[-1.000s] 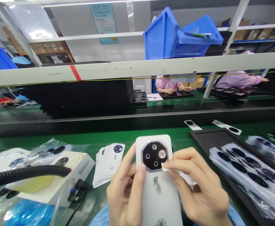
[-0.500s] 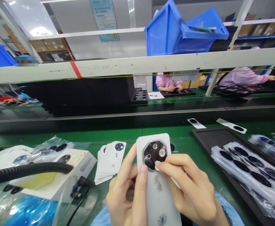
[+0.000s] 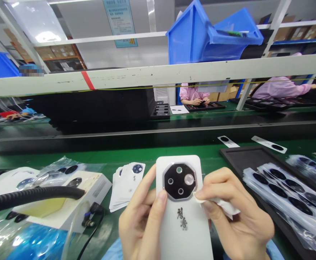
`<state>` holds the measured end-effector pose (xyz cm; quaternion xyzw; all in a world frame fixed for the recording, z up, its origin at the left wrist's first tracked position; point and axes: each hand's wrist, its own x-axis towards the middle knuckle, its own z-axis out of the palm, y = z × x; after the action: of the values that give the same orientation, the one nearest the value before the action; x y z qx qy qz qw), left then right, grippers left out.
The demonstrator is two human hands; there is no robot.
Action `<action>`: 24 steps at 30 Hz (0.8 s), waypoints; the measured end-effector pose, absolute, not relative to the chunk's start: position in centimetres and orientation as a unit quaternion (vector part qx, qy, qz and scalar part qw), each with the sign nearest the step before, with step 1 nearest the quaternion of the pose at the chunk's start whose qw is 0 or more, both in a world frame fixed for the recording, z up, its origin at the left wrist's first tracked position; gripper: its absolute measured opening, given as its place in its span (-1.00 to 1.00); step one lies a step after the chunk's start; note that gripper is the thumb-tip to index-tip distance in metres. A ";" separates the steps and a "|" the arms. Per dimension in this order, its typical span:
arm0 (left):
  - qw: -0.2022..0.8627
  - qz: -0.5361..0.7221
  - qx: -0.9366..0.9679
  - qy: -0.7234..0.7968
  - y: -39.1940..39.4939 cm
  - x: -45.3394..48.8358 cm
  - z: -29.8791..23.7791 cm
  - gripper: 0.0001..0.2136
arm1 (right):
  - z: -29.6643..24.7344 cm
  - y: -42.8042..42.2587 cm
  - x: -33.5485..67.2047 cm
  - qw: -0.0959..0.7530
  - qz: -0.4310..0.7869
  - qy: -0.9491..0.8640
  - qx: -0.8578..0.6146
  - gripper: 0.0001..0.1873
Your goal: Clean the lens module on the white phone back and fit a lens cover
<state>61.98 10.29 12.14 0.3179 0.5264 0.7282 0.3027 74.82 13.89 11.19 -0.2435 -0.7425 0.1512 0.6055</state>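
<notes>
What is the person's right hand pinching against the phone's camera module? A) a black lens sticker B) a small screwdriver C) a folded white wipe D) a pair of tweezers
C: the right hand pinches the folded white wipe in its fingers, with a corner at the edge of the octagonal black camera module on the white phone.

The single head-worn camera looked forward and steeply down from the person's own viewpoint, very near the left hand [image 3: 143,225], the right hand [image 3: 237,213] and a white phone back [image 3: 185,231]. Its wide view spread across a green-topped workbench [image 3: 209,159], beneath a long white metal rail [image 3: 158,76], towards a pale far wall [image 3: 79,39].
</notes>
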 end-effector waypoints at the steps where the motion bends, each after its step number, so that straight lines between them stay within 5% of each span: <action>1: 0.309 0.729 0.312 0.524 10.3 62.0 12.2 -0.64 | 11.3 13.8 74.8 0.610 0.159 -0.737 -0.244 -0.77; 15: 0.191 0.707 0.383 0.563 10.1 62.1 11.1 -0.68 | 10.5 13.6 74.5 0.500 -0.028 -0.818 -0.283 -0.66; 24: 0.296 0.713 0.347 0.533 10.2 61.9 11.8 -0.66 | 11.3 13.4 74.9 0.592 0.142 -0.750 -0.257 -0.77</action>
<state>61.94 10.24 11.81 0.3470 0.5332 0.7127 0.2955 74.93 13.42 11.35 -0.2574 -0.7503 0.1423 0.5920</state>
